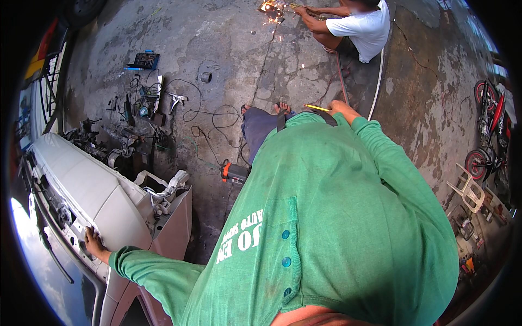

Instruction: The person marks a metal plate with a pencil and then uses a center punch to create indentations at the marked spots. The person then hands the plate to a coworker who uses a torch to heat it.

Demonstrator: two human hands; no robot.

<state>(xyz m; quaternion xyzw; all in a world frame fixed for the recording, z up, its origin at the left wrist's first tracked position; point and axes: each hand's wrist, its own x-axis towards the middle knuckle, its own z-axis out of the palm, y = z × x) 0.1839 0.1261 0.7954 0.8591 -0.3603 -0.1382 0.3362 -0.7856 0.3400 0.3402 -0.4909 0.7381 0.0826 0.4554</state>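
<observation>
My left hand [95, 244] lies against the pale body of a vehicle [95, 182], at the panel below its windshield, fingers stretched out and holding nothing. In front of my waist, my right hand [340, 108] is closed on a thin yellow pencil-like stick [316, 107], which points to the left. Next to that hand, a dark strap hangs by my green shirt [348, 201]. The vehicle's front end is stripped, with bare engine parts [117, 149] showing beside the white panel.
Ahead, a crouching person [359, 27] in a white shirt works amid bright sparks [272, 10]. Cables [215, 114], a blue tool case [144, 61] and a short pipe piece [206, 77] lie on the concrete. An orange-and-black tool [234, 173] is near my legs. At right stand a red motorcycle [492, 125] and a plastic chair [468, 190].
</observation>
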